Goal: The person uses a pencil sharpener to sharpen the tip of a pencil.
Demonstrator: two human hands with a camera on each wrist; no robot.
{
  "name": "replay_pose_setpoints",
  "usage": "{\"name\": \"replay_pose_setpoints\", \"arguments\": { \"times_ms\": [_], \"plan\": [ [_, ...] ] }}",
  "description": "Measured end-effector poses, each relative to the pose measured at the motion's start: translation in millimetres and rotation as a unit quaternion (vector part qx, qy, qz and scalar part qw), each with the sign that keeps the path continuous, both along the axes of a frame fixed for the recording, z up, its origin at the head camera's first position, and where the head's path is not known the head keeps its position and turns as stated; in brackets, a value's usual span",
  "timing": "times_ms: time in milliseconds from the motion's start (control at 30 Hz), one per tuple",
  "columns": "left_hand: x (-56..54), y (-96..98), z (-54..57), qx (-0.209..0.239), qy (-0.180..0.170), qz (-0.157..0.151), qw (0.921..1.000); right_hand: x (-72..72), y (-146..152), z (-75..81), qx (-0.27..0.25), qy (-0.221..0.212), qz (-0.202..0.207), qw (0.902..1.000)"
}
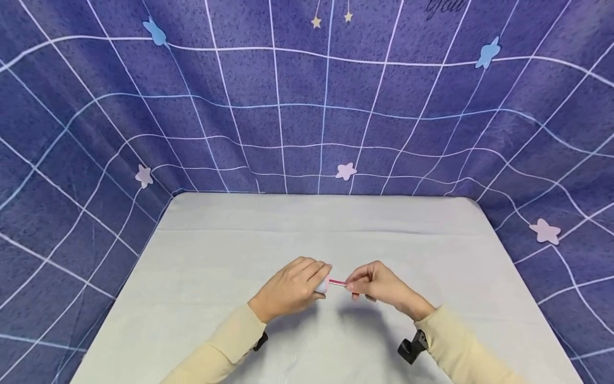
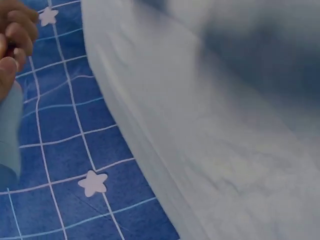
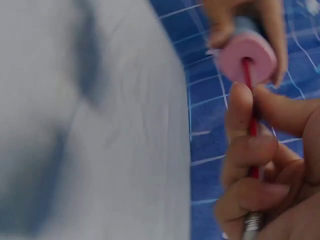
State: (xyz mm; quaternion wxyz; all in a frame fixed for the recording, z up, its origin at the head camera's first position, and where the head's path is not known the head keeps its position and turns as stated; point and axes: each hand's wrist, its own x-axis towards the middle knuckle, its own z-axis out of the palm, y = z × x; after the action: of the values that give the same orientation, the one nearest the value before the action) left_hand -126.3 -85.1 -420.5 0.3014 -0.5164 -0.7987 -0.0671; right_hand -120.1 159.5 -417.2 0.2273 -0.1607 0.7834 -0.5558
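My left hand (image 1: 292, 282) grips a small cylindrical pencil sharpener (image 1: 322, 287), pale blue with a pink end face that turns toward the right. A red pencil (image 1: 338, 282) goes point-first into the round hole of that pink face, so its tip is hidden. Thumb and fingers of my right hand (image 1: 379, 282) pinch the pencil close to the hole. In the right wrist view the pencil (image 3: 254, 129) runs back under the curled fingers to a metal ferrule. The left wrist view catches the sharpener's blue body (image 2: 9, 135) at its left edge.
Both hands are above a table with a white cloth (image 1: 316, 229), casting shadows on it. A blue-purple curtain (image 1: 297, 122) with grid lines and stars stands behind and at both sides. A black wrist strap mount (image 1: 412, 348) hangs under the right sleeve.
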Motion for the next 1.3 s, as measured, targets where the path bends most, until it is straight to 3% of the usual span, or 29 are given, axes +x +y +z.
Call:
{"name": "replay_pose_setpoints", "arguments": {
  "times_ms": [67,100,167,200,267,333,400,433,467,500,533,567,600,633,667,700,767,800,833,867,900,967,1033,1067,1167,1233,1300],
  "plan": [
    [-1.2,-1.3,3.2,0.004,-0.069,0.020,0.9974,2.1,-3.9,-1.9,0.034,0.117,-0.018,0.9924],
    [-1.9,-2.0,4.7,0.010,-0.109,0.028,0.9936,3.1,-5.5,-3.1,0.052,0.184,-0.028,0.9811],
    [-3.4,-3.2,8.8,0.023,-0.191,0.051,0.9800,4.4,-8.4,-5.4,0.087,0.324,-0.050,0.9408],
    [-4.4,-3.5,11.4,0.030,-0.238,0.061,0.9689,4.6,-9.4,-6.9,0.101,0.392,-0.060,0.9125],
    [-6.7,-4.6,16.7,0.048,-0.344,0.074,0.9348,3.9,-10.8,-10.1,0.118,0.515,-0.074,0.8459],
    [-9.6,-6.3,22.0,0.062,-0.439,0.082,0.8927,2.6,-11.7,-12.5,0.129,0.610,-0.082,0.7774],
    [-13.1,-8.9,26.5,0.070,-0.517,0.078,0.8493,0.7,-12.8,-14.1,0.131,0.680,-0.087,0.7162],
    [-15.0,-10.2,28.1,0.073,-0.547,0.071,0.8307,-0.4,-13.4,-14.2,0.129,0.706,-0.090,0.6906],
    [-16.9,-11.4,29.3,0.074,-0.567,0.060,0.8179,-1.4,-14.1,-14.1,0.124,0.723,-0.091,0.6737],
    [-18.4,-12.2,30.6,0.076,-0.579,0.050,0.8102,-2.5,-14.8,-13.6,0.121,0.733,-0.090,0.6634],
    [-19.4,-12.4,31.5,0.079,-0.584,0.045,0.8063,-3.4,-15.6,-12.2,0.116,0.733,-0.086,0.6644],
    [-19.7,-12.3,31.7,0.083,-0.584,0.046,0.8065,-4.5,-16.5,-10.6,0.110,0.727,-0.083,0.6728],
    [-19.4,-11.8,31.6,0.088,-0.577,0.046,0.8103,-5.2,-17.3,-8.8,0.108,0.710,-0.077,0.6912],
    [-18.4,-10.8,31.1,0.093,-0.562,0.050,0.8207,-5.5,-17.9,-6.3,0.108,0.682,-0.070,0.7200],
    [-16.9,-9.2,31.0,0.095,-0.535,0.055,0.8378,-5.6,-18.1,-3.1,0.109,0.641,-0.063,0.7570],
    [-15.0,-7.4,30.8,0.092,-0.500,0.063,0.8590,-5.7,-18.0,0.3,0.110,0.582,-0.056,0.8041],
    [-10.8,-3.7,29.2,0.068,-0.407,0.072,0.9079,-6.7,-16.1,6.1,0.086,0.424,-0.040,0.9007],
    [-9.2,-1.8,28.4,0.050,-0.350,0.069,0.9328,-7.4,-14.3,8.2,0.070,0.334,-0.033,0.9395],
    [-8.0,0.3,27.4,0.031,-0.286,0.063,0.9557,-8.4,-11.7,9.7,0.049,0.238,-0.028,0.9697],
    [-6.9,2.2,26.4,0.013,-0.224,0.054,0.9730,-9.8,-8.9,10.6,0.024,0.142,-0.025,0.9893],
    [-5.9,3.6,24.3,-0.001,-0.168,0.042,0.9848,-11.5,-5.9,10.2,0.001,0.052,-0.022,0.9984],
    [-4.2,6.0,19.3,-0.014,-0.082,0.015,0.9964,-14.4,0.1,8.0,-0.023,-0.066,-0.002,0.9976],
    [-2.5,8.0,13.3,-0.015,-0.032,-0.002,0.9994,-15.6,5.3,5.7,-0.019,-0.122,0.012,0.9922],
    [-1.8,8.8,10.3,-0.013,-0.022,-0.007,0.9997,-15.7,7.0,4.9,-0.014,-0.128,0.016,0.9915],
    [-1.1,10.0,4.0,0.002,-0.031,0.000,0.9995,-14.9,7.7,3.1,0.012,-0.065,0.022,0.9976],
    [-2.6,9.5,3.3,0.011,-0.060,0.014,0.9981,-12.7,4.7,2.3,0.032,0.010,0.013,0.9993],
    [-5.2,7.6,5.8,0.015,-0.104,0.033,0.9939,-9.5,0.2,1.2,0.051,0.100,-0.004,0.9936]
  ]
}}
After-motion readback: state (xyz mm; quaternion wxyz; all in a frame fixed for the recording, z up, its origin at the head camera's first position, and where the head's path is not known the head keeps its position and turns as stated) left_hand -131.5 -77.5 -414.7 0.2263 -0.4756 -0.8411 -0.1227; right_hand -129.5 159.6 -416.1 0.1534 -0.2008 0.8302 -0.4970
